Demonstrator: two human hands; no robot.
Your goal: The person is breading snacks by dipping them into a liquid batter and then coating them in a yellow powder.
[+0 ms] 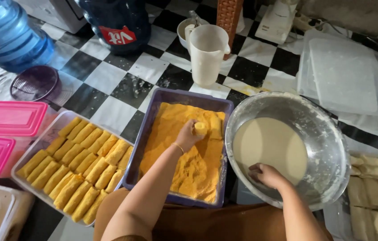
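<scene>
My left hand (189, 134) is over the purple tray (176, 96) of orange breadcrumbs and grips a pale, batter-wet roll (201, 128) at its fingertips. A crumbed roll (215, 127) lies just right of it in the crumbs. My right hand (267, 175) rests on the near inner wall of the steel bowl (327, 129), at the edge of the pale batter (270, 147), fingers curled; nothing shows in it.
A clear tray (59, 122) of several crumbed rolls sits left. Uncoated pale rolls (374, 192) lie at right. Pink-lidded boxes (8, 118), a white jug (207, 52), water bottles (6, 31), stacked clear lids (345, 73) and a purple strainer (35, 82) stand on the checkered floor.
</scene>
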